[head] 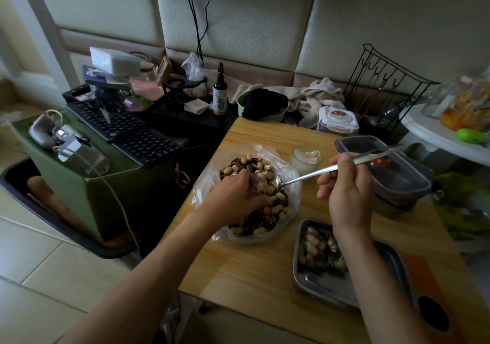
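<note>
A clear plastic bag (291, 200) lies spread open on the wooden table (252, 269), filled with peanuts in their shells and dark striped seeds (254, 167). My left hand (236, 198) is inside the bag, fingers curled into the mix at its right side. My right hand (344, 187) grips the handle of a long metal spoon (307, 175), whose bowl rests among the nuts beside my left fingers. A steel tray (318, 282) at the front right holds a small heap of peanuts and seeds, partly hidden by my right forearm.
A small glass cup (306, 159) stands behind the bag. A dark lidded plastic box (384, 168) sits at the table's right. A black keyboard (124, 129) lies on a green crate to the left. A white lidded container (338, 121), cloths and a wire rack (381, 83) stand behind.
</note>
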Demonstrator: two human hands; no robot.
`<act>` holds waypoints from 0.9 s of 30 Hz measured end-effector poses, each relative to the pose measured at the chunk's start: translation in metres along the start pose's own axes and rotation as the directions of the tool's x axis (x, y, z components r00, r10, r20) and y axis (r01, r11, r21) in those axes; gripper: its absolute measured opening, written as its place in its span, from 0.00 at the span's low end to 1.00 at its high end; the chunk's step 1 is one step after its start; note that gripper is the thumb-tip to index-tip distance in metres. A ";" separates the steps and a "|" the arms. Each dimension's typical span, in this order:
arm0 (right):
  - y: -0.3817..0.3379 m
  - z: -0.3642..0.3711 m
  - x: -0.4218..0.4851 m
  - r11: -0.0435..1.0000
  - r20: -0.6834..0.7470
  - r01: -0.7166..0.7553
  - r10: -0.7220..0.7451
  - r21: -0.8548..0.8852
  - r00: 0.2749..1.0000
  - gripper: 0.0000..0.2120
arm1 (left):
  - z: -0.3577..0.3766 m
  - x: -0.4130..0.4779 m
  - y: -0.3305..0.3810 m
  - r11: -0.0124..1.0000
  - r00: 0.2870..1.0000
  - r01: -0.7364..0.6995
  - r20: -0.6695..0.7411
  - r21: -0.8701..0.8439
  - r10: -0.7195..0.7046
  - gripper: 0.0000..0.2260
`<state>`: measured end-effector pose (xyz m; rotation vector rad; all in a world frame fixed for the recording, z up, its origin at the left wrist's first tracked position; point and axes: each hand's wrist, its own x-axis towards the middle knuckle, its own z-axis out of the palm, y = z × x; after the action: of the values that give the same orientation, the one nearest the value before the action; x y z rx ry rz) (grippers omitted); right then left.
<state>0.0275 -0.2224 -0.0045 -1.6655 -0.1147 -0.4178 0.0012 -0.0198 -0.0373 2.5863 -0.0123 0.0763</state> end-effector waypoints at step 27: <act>-0.010 0.018 -0.015 0.602 0.282 0.786 -0.737 -0.141 0.614 0.16 | 0.006 0.006 0.002 0.709 0.950 0.251 0.027 -0.659 -0.312 0.22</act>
<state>0.0137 -0.2007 -0.0018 -1.8469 -1.0091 -0.9533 0.0070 -0.0243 -0.0412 1.8395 0.3353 0.0567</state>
